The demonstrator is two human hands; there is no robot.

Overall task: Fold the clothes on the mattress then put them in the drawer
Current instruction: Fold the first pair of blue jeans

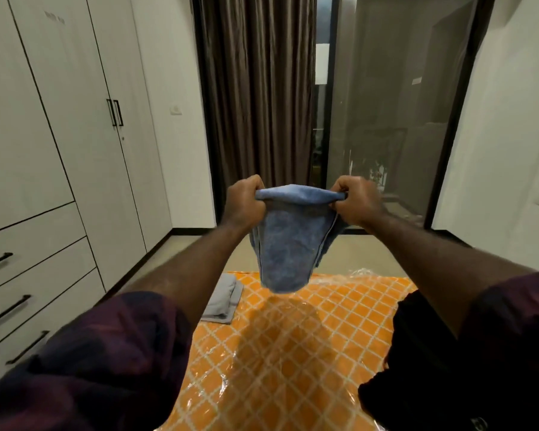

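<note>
**Blue cloth held up by its top corners**

The left hand (245, 202) and right hand (357, 202) each pinch an upper corner of the blue cloth (290, 244), fingers curled tight round bunched fabric. It hangs slack between and below them, in the air above the far end of the mattress (293, 353), not touching it. It looks light, soft and limp, possibly doubled over; the corners are the sensible hold. A folded grey cloth (223, 301) lies at the mattress's left edge, a black garment (417, 353) on its right side, and drawers (28, 275) stand to its left.

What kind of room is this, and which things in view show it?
Most likely a bedroom: a mattress with an orange patterned cover, a tall white wardrobe with drawers, and folded grey clothes lying on it.
</note>
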